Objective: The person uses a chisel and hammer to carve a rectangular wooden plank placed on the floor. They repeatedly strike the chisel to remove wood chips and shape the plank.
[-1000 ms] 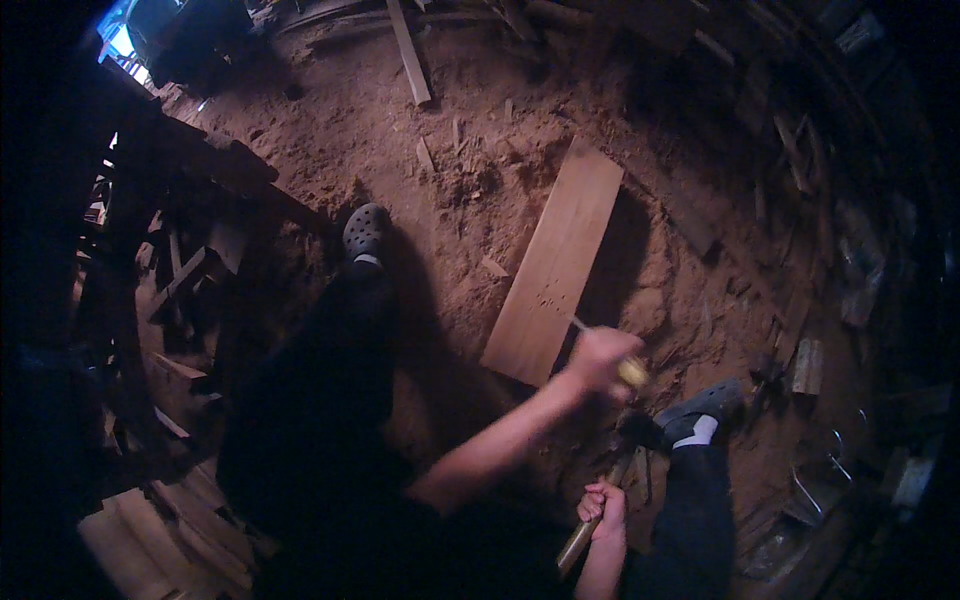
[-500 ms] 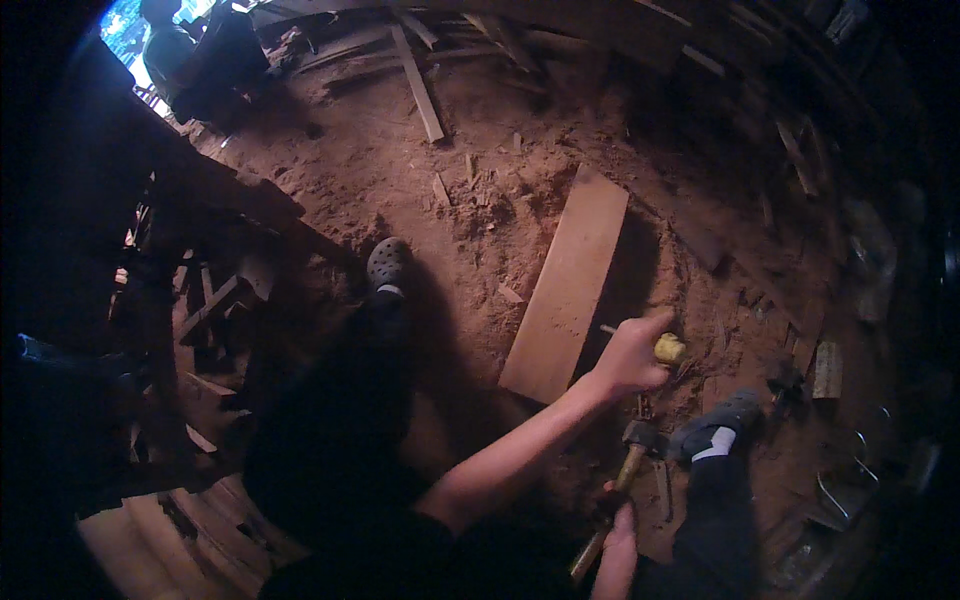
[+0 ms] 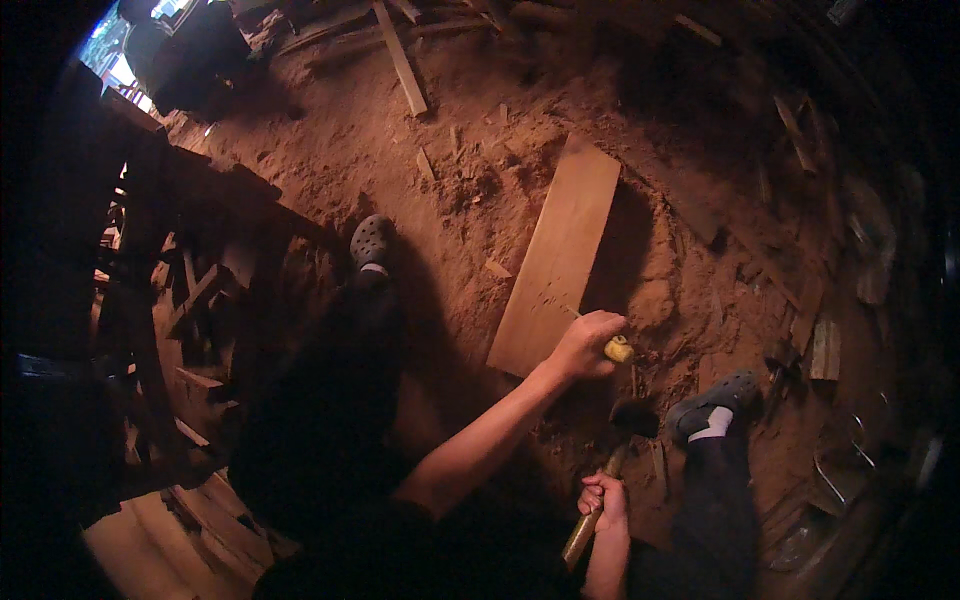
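Observation:
My left hand [image 3: 588, 345] is closed around a thin-shafted tool with a yellow handle [image 3: 619, 349], chisel-like in shape. Its narrow tip is over the right edge of a flat wooden board [image 3: 565, 240], close to small dark marks in the wood; whether it touches cannot be told. Lower down, my right hand [image 3: 606, 498] grips the wooden handle of a hammer [image 3: 578, 540]. The dark hammer head [image 3: 635, 417] points away from me, below the yellow handle and apart from it.
The board lies tilted on reddish, dusty ground between my two feet in grey clogs [image 3: 372, 242]. A long wood strip [image 3: 400, 60] lies farther off. Timber pieces [image 3: 200, 300] crowd the left, planks [image 3: 130, 540] the lower left. Bent metal wire [image 3: 828, 475] is at the right.
My left hand has shifted left with the yellow-handled tool, bringing its tip over the board. The hammer head has dropped into shadow, and my right hand has come higher into view. The whole view has shifted slightly.

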